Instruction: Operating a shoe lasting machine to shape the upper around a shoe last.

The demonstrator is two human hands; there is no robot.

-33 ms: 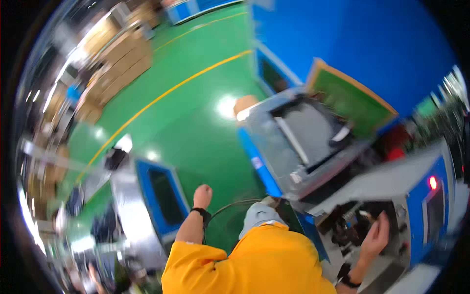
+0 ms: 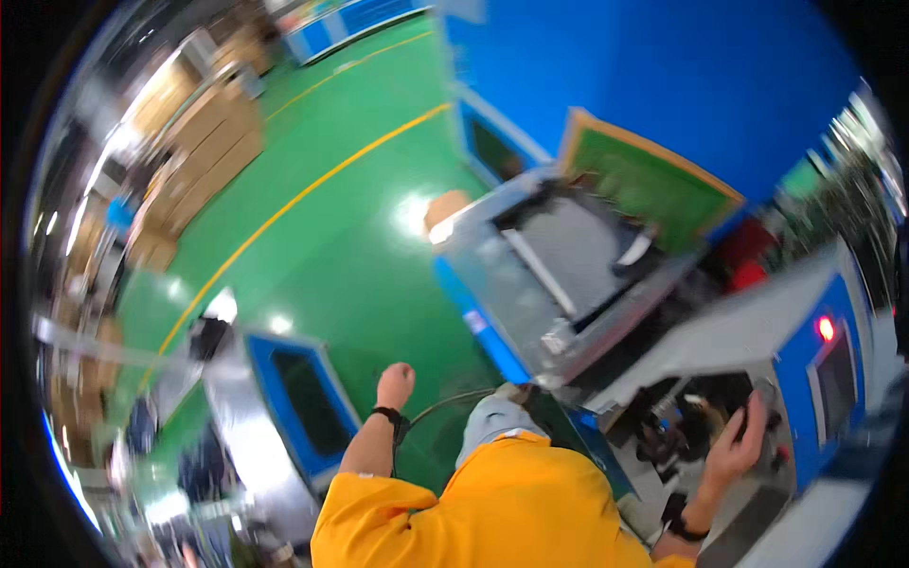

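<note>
My left hand [image 2: 396, 385] hangs over the green floor, its fingers curled into a fist with nothing seen in it. It is near the blue-framed panel [image 2: 301, 402] with a dark window, apart from it. My right hand [image 2: 735, 449] is raised in front of the open bay of a grey and blue machine [image 2: 684, 360]. Its fingers are stretched out, with the thumb apart, and I see nothing held. Behind that hand, dark mechanical parts [image 2: 677, 431] sit inside the bay. Both wrists wear dark bands.
Ahead stands a grey machine bed [image 2: 473, 248] with a recessed grey plate, and a green board [image 2: 636, 180] framed in orange-brown leans behind it. A large blue panel [image 2: 653, 66] rises beyond. Stacked cardboard boxes [image 2: 213, 142] line the far left. A red lamp [image 2: 826, 328] glows at right.
The view has shifted, so the machines and boxes sit farther left in the picture. My right hand has moved slightly right, its thumb and fingers more spread. My left hand stays in a fist.
</note>
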